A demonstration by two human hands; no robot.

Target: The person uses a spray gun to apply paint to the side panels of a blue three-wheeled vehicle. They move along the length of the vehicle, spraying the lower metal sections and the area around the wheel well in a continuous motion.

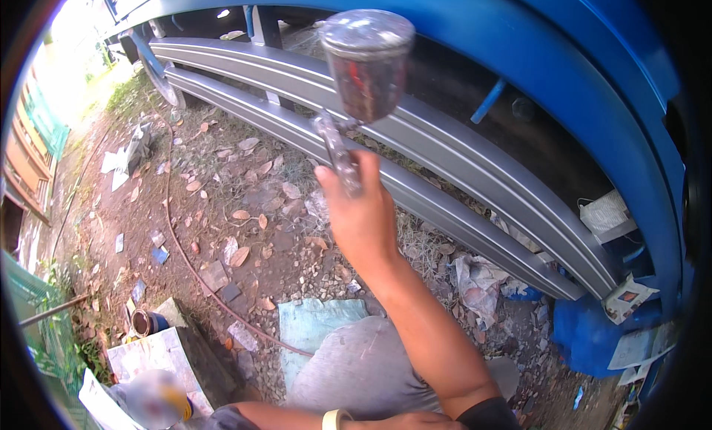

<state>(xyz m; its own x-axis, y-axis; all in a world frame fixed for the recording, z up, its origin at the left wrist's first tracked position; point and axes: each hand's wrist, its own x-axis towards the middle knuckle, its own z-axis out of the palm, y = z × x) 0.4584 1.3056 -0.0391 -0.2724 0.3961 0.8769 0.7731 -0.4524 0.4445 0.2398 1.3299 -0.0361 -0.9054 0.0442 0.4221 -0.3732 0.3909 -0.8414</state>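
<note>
The right hand (363, 211) has its fingers (368, 165) wrapped around the handle of a spray gun (365, 81), which is raised in front of the grey rails (489, 174) of a blue vehicle (582, 81). No lettering can be made out on its cup. The left hand (411, 422) is cut off at the lower edge, so its fingers' state cannot be told. At lower right, a white packet (629, 299) bears a dark-and-orange printed mark, too small to read. At lower left, a can (156, 399) is blurred over, hiding any label.
</note>
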